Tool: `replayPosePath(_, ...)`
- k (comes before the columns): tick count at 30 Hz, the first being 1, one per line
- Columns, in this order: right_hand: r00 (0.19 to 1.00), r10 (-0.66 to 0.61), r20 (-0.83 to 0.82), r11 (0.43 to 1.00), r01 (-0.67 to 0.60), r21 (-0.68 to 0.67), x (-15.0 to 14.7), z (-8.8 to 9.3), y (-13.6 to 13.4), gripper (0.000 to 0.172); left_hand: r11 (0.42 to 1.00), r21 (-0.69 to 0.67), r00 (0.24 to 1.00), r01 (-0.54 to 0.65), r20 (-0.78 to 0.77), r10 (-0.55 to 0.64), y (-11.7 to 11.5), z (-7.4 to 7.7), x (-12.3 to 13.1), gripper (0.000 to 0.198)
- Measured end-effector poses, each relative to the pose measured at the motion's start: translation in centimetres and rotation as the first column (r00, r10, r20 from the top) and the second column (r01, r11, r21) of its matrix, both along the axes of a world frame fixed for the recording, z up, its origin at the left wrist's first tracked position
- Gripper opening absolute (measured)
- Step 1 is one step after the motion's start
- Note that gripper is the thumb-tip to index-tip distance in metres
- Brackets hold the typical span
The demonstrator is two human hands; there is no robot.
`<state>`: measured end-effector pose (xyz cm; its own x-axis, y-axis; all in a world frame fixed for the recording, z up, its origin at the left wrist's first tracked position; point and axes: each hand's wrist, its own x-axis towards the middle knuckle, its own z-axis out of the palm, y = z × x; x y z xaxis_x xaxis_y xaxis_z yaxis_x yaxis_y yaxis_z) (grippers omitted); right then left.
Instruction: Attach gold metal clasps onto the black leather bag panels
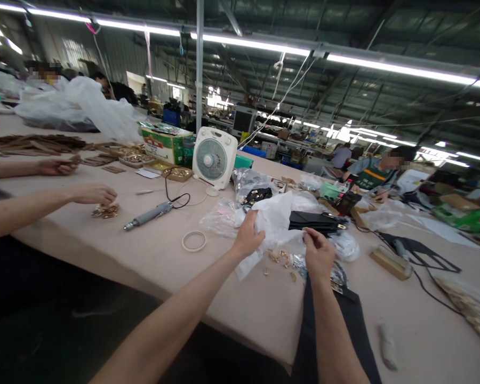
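Note:
A crumpled sheet of thin white tissue-like paper (274,216) is held up over the table between my hands. My left hand (248,234) is closed on its left side, thumb on top. On the right, the fingertips of my right hand (319,253) pinch its lower right corner. Small gold metal fittings (280,258) lie on the table below the sheet. A stack of black pieces with gold clasps (318,223) is right behind it. Under my right forearm, a long black panel (344,320) hangs over the table's front edge.
A white fan (215,160) stands at the back. An electric screwdriver (149,214) and a tape roll (194,241) lie to the left. A co-worker's hand (94,194) touches a pile of metal parts. At right are a cardboard tray (390,262) and another person (378,173).

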<state>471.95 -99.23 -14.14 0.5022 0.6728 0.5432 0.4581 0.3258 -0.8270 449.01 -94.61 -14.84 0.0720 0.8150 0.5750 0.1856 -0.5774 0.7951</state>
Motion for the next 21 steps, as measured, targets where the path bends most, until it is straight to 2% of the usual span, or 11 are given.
replayPosePath(3,0.991,0.074,-0.116,0.995,-0.066,0.078,-1.3,0.9,0.0,0.038,0.996,0.029,0.997,0.08,-0.016,-0.079,-0.8,1.1,0.3,0.084)
replayPosePath(5,0.975,0.167,-0.145,0.984,-0.156,0.083,-2.9,1.6,-0.2,0.035,0.987,0.065,0.988,0.149,-0.038,-0.147,-1.4,1.8,0.8,0.096)
replayPosePath(8,0.919,0.344,-0.194,0.938,-0.344,0.037,-5.7,2.1,-0.6,0.031,0.974,0.122,0.982,0.189,-0.051,-0.184,-2.1,2.5,1.7,0.08)
replayPosePath(11,0.764,0.501,-0.407,0.853,-0.514,0.086,-7.4,1.8,-1.0,0.04,0.982,0.151,0.994,0.111,0.001,-0.113,-2.3,2.7,1.5,0.056)
replayPosePath(13,0.688,0.524,-0.502,0.841,-0.511,0.177,-7.5,1.0,-1.2,0.046,0.992,0.129,0.994,-0.008,0.109,-0.007,-1.9,2.7,0.3,0.05)
replayPosePath(14,0.704,0.494,-0.511,0.864,-0.463,0.197,-7.3,0.5,-1.2,0.045,0.992,0.1,0.98,-0.076,0.193,0.056,-1.6,2.8,-0.7,0.052)
replayPosePath(15,0.752,0.438,-0.493,0.897,-0.403,0.182,-7.1,-0.1,-1.2,0.042,0.989,0.064,0.95,-0.135,0.292,0.111,-1.3,3.0,-1.7,0.056)
replayPosePath(17,0.875,0.328,-0.355,0.939,-0.343,0.021,-6.9,-1.6,-1.3,0.039,0.982,-0.026,0.843,-0.186,0.51,0.173,-0.4,3.4,-4.0,0.065)
replayPosePath(18,0.917,0.318,-0.241,0.929,-0.352,-0.111,-7.1,-2.4,-1.4,0.041,0.982,-0.072,0.772,-0.172,0.609,0.18,-0.1,3.6,-5.1,0.069)
replayPosePath(19,0.931,0.344,-0.12,0.898,-0.364,-0.247,-7.6,-3.2,-1.6,0.046,0.983,-0.113,0.699,-0.143,0.691,0.181,0.1,3.7,-6.1,0.072)
replayPosePath(21,0.895,0.435,0.097,0.821,-0.349,-0.452,-9.3,-4.9,-2.0,0.057,0.978,-0.189,0.576,-0.085,0.792,0.203,0.1,3.6,-7.5,0.072)
